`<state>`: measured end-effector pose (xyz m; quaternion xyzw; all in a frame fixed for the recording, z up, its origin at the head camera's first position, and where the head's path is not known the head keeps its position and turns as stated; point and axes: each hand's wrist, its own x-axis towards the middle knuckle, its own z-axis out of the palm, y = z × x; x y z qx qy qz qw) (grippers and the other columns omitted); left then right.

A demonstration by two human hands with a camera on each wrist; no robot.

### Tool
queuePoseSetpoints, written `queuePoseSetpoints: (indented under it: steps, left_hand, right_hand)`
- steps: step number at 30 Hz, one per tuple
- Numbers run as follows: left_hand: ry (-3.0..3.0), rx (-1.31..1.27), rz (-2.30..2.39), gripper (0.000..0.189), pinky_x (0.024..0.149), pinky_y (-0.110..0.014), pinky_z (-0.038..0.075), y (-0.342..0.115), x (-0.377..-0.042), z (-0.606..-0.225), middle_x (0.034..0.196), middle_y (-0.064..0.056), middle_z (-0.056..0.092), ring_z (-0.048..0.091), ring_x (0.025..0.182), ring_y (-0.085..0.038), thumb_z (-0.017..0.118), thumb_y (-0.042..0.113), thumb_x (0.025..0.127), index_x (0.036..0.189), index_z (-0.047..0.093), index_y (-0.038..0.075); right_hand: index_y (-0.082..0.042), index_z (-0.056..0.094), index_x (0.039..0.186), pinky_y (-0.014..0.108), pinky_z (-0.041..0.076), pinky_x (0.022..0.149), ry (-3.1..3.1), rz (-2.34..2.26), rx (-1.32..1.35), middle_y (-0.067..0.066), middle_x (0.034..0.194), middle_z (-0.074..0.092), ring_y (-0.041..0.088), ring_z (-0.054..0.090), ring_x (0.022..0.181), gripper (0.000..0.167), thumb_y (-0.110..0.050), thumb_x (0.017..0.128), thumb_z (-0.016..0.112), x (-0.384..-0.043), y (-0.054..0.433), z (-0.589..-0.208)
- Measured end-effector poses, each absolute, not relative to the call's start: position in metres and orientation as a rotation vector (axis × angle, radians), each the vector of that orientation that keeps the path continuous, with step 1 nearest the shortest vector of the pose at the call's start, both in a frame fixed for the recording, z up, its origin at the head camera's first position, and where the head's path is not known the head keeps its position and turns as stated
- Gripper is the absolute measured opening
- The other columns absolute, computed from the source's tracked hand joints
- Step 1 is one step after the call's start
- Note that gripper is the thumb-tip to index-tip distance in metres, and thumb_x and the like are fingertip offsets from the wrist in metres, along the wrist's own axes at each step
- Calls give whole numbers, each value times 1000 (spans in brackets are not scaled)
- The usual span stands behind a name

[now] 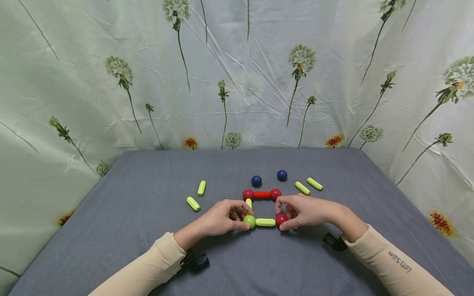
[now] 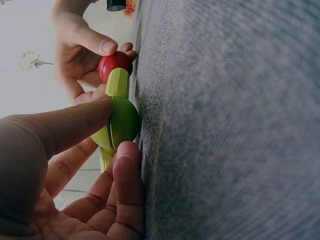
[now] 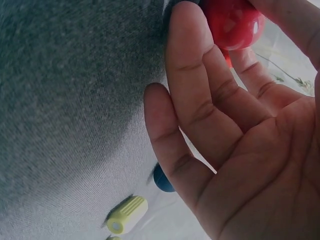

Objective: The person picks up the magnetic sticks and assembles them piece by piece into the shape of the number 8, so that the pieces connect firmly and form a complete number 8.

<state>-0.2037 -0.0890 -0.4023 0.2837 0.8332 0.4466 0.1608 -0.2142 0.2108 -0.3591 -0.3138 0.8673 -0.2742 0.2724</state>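
Note:
My left hand (image 1: 222,218) pinches a green ball (image 1: 249,221) between thumb and fingers at the near left corner of a four-sided figure of balls and rods. At the near right corner my right hand (image 1: 309,209) grips a red ball (image 1: 281,220) by its sides. A ribbed yellow-green rod (image 1: 265,222) bridges these two balls. Another yellow-green rod (image 1: 249,203), partly behind my left fingers, runs back from the green ball. The far side is a red rod (image 1: 262,195) between two red balls (image 1: 248,194). My right index finger covers part of the right side.
Two dark blue balls (image 1: 256,181) lie beyond the figure. Loose yellow-green rods lie in pairs, one pair at left (image 1: 193,204) and one at back right (image 1: 302,188). Grey cloth (image 1: 148,185) covers the table, and a flowered curtain (image 1: 259,82) hangs behind it.

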Motion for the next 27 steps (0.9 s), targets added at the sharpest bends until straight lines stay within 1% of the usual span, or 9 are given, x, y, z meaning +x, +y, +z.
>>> queuePoseSetpoints:
  steps: [13,27]
  left_hand:
    - [2374,818,1273,25,63,-24,50,-89,-204,-402,97,-5,71,66,75,-11,84,16,89,112,74,18]
    - [2363,805,1278,26,60,-24,47,-90,-204,-401,97,-5,70,64,72,-11,84,16,89,113,74,19]
  right_hand:
    - [-18,56,112,24,47,62,2340,-723,-832,-5,73,67,10,60,63,36,-35,92,80,-213,208,-359]
    - [-22,57,111,25,46,63,2347,-700,-809,-5,74,65,10,58,65,35,-37,91,81,-214,209,-361]
